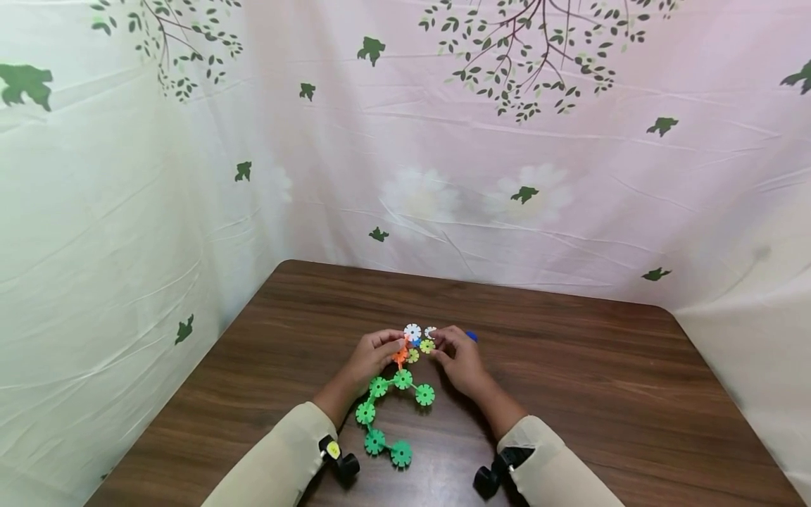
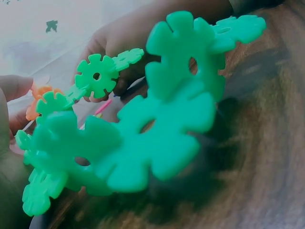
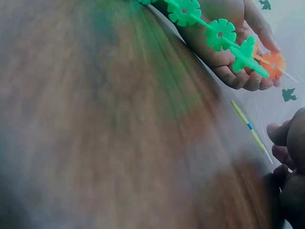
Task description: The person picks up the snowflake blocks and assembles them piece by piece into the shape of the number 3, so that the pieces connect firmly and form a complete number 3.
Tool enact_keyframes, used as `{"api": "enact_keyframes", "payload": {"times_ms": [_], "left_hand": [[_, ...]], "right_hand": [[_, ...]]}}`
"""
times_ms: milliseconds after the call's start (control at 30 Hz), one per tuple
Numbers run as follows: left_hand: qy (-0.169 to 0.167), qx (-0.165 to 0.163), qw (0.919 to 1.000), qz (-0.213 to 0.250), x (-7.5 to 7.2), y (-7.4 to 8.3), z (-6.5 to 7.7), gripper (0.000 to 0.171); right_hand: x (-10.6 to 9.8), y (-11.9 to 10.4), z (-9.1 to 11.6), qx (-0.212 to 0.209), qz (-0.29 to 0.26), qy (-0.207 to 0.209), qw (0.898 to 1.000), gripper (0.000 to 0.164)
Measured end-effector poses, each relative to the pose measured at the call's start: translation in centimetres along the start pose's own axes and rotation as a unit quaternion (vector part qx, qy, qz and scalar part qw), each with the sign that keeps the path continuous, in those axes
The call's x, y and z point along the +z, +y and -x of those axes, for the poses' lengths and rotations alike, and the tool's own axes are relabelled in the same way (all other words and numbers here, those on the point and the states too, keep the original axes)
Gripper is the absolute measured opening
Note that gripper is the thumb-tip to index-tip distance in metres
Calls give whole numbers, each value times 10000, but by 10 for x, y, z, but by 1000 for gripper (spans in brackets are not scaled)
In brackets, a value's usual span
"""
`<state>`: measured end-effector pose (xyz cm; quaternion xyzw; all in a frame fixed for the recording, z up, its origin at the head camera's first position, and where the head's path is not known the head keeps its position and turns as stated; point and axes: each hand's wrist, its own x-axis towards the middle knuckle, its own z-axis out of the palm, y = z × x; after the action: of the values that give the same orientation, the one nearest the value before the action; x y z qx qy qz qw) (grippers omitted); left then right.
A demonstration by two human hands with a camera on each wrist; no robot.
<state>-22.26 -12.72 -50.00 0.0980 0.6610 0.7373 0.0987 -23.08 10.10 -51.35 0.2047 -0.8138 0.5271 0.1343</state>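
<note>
My left hand (image 1: 374, 354) pinches an orange snowflake disc (image 1: 400, 355) between thumb and fingers. Joined to the orange piece, a linked chain of green snowflake discs (image 1: 378, 386) hangs toward me; several fill the left wrist view, where a big green disc (image 2: 157, 140) is nearest. A white disc (image 1: 412, 332) stands at the orange end. Opposite, my right hand (image 1: 461, 360) holds a white disc (image 1: 431, 331) at its fingertips, partly covered by them. Yellow discs (image 1: 427, 346) and a blue one beside it form a short row, seen edge-on as a thin strip (image 3: 249, 126) in the right wrist view.
Under the hands is a dark wood-grain table (image 1: 570, 366). A blue piece (image 1: 472, 336) lies just beyond the right hand. Patterned cloth (image 1: 469, 155) hangs behind the table and along both sides. A black wrist camera (image 1: 486, 482) is strapped to each sleeve.
</note>
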Motion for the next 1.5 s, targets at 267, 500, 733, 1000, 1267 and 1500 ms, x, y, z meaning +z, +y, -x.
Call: {"api": "enact_keyframes", "payload": {"times_ms": [267,500,733,1000,1267,1500], "left_hand": [[70,18,9999,82,-1,-1,-2,46],[361,232,9981,-435,-2,-3,-5,44],[368,220,9979,-491,-1,-4,-5,42],[378,178,9969,-671,1,-3,-4,41],[246,339,9976,-556,1,-3,-3,42],[247,358,9973,-600,0,-3,-2,41]], "right_hand": [[-1,6,-11,65,739,219,9970,28],[0,10,-23,479,1179,210,9916,24],[4,10,-30,794,1556,140,9845,23],[11,4,-34,1118,1919,232,9747,24],[15,1,-34,1283,2193,175,9670,24],[16,-1,-36,1465,2286,46,9624,25]]}}
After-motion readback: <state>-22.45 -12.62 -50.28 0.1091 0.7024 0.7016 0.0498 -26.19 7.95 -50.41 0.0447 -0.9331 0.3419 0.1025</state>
